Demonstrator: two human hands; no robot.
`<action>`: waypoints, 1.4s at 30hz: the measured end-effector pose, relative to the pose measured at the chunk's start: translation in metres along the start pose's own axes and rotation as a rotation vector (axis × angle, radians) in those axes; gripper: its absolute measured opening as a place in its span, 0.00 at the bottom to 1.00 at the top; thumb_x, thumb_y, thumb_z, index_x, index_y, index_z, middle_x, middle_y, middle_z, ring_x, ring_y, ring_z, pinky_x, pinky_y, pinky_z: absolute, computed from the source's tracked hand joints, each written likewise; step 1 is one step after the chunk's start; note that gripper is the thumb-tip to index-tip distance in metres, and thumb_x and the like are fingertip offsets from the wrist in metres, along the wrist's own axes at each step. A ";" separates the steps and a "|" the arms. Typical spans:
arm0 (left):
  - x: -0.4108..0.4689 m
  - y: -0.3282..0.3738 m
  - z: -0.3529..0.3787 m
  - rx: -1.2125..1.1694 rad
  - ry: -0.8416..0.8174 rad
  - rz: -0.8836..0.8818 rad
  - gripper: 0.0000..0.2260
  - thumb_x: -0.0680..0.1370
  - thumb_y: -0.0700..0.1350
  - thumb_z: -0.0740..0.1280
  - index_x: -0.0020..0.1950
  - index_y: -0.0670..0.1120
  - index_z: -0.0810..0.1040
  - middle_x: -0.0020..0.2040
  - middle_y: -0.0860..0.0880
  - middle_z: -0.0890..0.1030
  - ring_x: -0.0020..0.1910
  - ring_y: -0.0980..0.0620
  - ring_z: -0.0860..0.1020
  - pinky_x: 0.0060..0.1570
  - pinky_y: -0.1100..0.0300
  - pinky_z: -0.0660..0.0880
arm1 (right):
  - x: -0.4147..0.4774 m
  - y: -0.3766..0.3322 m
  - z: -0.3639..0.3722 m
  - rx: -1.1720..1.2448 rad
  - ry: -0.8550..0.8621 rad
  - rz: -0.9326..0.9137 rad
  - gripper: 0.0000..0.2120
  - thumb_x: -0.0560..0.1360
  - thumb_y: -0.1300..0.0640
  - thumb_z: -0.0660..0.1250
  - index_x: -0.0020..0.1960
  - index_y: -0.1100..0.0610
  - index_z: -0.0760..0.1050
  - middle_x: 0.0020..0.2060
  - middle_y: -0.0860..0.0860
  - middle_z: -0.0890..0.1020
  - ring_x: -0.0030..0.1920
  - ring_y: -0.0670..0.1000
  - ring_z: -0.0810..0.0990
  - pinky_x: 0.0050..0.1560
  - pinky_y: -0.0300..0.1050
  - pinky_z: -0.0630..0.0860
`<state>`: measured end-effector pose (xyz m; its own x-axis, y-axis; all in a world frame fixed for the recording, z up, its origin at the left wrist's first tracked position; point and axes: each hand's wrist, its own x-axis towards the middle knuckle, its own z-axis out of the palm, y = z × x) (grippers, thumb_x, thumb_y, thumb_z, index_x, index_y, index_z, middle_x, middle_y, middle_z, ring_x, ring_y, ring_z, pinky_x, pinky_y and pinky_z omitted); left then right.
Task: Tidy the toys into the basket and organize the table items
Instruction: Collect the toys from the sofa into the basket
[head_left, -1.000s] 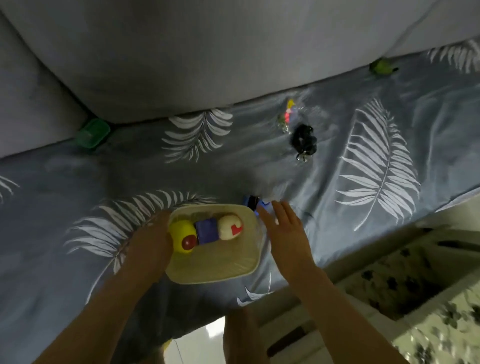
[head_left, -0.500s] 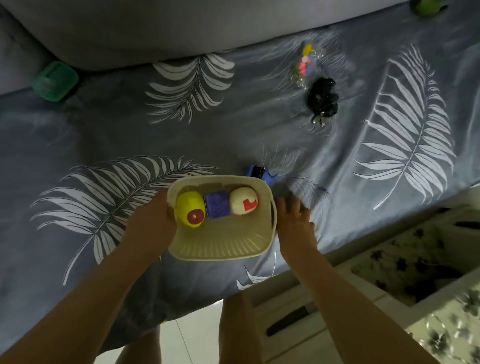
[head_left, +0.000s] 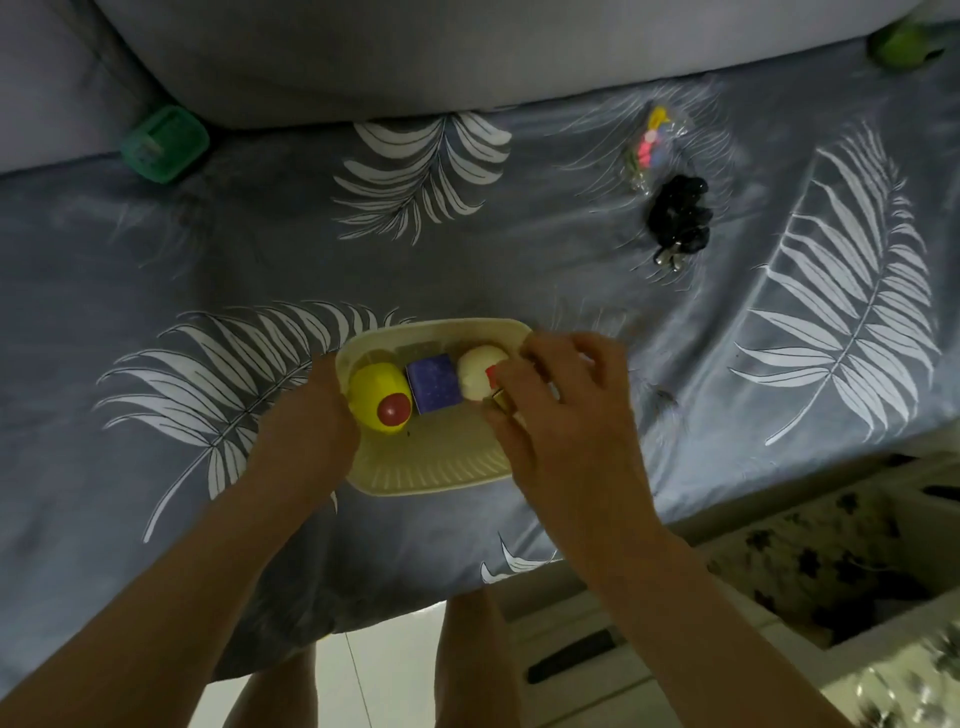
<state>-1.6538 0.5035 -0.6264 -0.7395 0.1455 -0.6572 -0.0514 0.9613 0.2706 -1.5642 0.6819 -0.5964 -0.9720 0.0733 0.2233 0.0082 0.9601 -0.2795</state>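
The basket (head_left: 436, 470) sits near the front edge of the leaf-print sheet (head_left: 260, 249), and that edge is the worry: the left hand (head_left: 306, 431) only presses against its left wall, fingers hidden behind it, so a nudge could tip it toward the floor. Inside lie a yellow toy (head_left: 376, 395), a purple block (head_left: 434, 382) and a white ball (head_left: 480, 369). The right hand (head_left: 566, 405) hovers over the basket's right end, fingers curled around something small (a gold-coloured corner shows, nothing more); if that pinch is loose, it could drop outside the rim. A green box (head_left: 165, 143), a small packet (head_left: 652, 143) and a black bundle (head_left: 678, 215) lie well apart, too dim to identify.
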 end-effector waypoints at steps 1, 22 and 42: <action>0.000 -0.001 -0.002 -0.001 -0.004 -0.012 0.19 0.80 0.45 0.58 0.69 0.40 0.62 0.56 0.37 0.78 0.55 0.38 0.77 0.53 0.48 0.72 | -0.003 -0.004 0.009 0.031 -0.061 -0.021 0.11 0.70 0.54 0.73 0.49 0.57 0.79 0.50 0.55 0.81 0.54 0.53 0.67 0.54 0.51 0.77; -0.002 -0.018 -0.028 -0.042 0.089 -0.080 0.18 0.80 0.45 0.55 0.68 0.40 0.65 0.51 0.34 0.78 0.51 0.33 0.77 0.53 0.42 0.71 | 0.028 0.079 0.087 -0.088 -0.633 0.349 0.25 0.69 0.53 0.75 0.59 0.57 0.66 0.53 0.57 0.76 0.52 0.59 0.78 0.51 0.55 0.78; 0.005 -0.017 -0.046 -0.052 0.124 -0.044 0.19 0.80 0.47 0.59 0.69 0.41 0.63 0.54 0.38 0.79 0.52 0.39 0.78 0.48 0.51 0.71 | 0.036 -0.030 0.079 0.007 -0.512 -0.090 0.16 0.59 0.59 0.79 0.45 0.57 0.81 0.44 0.58 0.81 0.46 0.61 0.81 0.41 0.52 0.81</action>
<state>-1.6880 0.4768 -0.6018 -0.8130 0.0699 -0.5780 -0.1185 0.9521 0.2818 -1.6174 0.6343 -0.6535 -0.9591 -0.1523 -0.2387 -0.0801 0.9545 -0.2871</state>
